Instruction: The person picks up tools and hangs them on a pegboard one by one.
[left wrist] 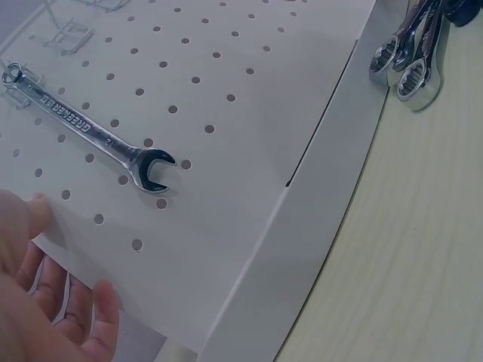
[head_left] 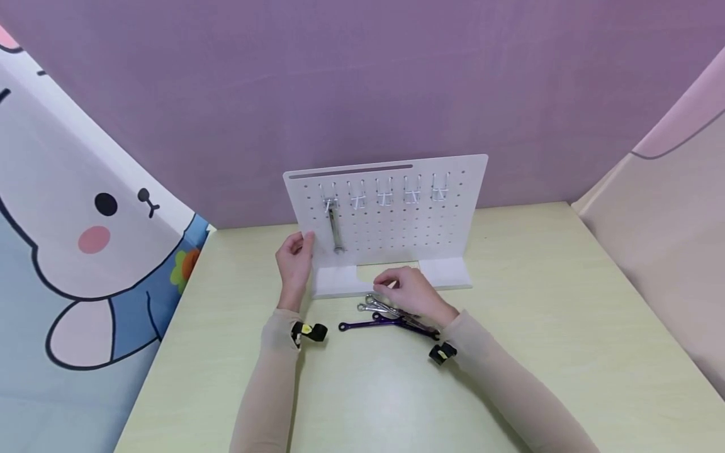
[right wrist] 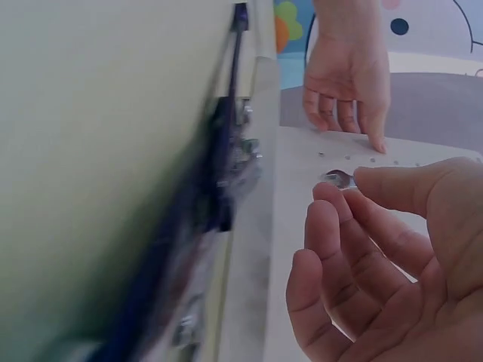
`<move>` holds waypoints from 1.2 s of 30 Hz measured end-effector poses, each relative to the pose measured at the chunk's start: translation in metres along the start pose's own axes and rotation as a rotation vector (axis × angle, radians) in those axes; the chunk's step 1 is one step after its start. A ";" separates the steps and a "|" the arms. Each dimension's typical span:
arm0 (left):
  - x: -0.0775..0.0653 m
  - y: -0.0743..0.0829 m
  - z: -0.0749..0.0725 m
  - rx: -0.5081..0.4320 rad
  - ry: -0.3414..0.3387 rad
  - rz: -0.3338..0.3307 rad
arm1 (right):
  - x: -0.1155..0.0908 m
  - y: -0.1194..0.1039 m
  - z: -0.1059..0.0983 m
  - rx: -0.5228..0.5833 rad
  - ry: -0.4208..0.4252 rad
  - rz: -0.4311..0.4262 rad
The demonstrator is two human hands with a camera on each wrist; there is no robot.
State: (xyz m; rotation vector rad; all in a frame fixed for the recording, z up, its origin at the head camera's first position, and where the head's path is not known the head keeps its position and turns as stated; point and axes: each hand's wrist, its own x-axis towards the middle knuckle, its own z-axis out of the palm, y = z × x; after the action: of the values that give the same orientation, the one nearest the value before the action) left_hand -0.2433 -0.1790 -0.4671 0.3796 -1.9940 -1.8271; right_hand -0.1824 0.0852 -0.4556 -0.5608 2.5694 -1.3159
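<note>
A white pegboard stand point(head_left: 391, 233) stands on the table. A silver combination wrench point(head_left: 335, 231) hangs by its ring end from the leftmost hook, open end down. At the board's left edge my left hand point(head_left: 296, 261) holds on, thumb point(left wrist: 38, 215) on the front face and fingers at the edge. My right hand point(head_left: 413, 292) hovers over the pile with loosely bent fingers point(right wrist: 324, 226); nothing shows between its fingertips. Under it lie silver wrenches point(head_left: 374, 304) and dark purple wrenches point(head_left: 362, 324), partly hidden by that hand.
Several wire hooks point(head_left: 385, 194) line the upper board, those right of the hung wrench bare. The base has a cutout at its middle. Behind stands a purple backdrop point(head_left: 362, 94); a cartoon-printed cloth point(head_left: 113, 264) is at left. The light wooden table point(head_left: 538, 314) extends around the stand.
</note>
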 end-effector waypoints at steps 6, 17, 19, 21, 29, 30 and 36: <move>-0.002 0.002 -0.001 0.005 -0.003 0.001 | -0.012 0.007 0.003 -0.025 -0.053 -0.024; -0.003 0.004 -0.002 0.005 0.001 -0.008 | -0.028 0.012 0.008 -0.140 -0.093 -0.058; -0.003 0.004 -0.002 0.006 0.000 -0.011 | -0.031 0.014 0.009 -0.169 -0.093 -0.071; -0.004 0.005 -0.002 0.004 0.001 -0.014 | -0.032 0.015 0.009 -0.196 -0.096 -0.081; -0.005 0.006 -0.003 0.008 0.006 -0.006 | -0.035 0.013 0.009 -0.254 -0.162 -0.084; -0.005 0.006 -0.003 0.008 0.006 -0.005 | -0.035 0.013 0.009 -0.255 -0.168 -0.080; -0.004 0.005 -0.002 -0.003 0.004 -0.008 | -0.037 0.012 0.009 -0.250 -0.168 -0.057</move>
State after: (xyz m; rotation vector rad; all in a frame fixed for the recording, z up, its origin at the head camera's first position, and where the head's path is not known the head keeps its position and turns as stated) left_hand -0.2387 -0.1788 -0.4629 0.3905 -1.9892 -1.8320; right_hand -0.1487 0.1003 -0.4704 -0.7582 2.6094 -0.9227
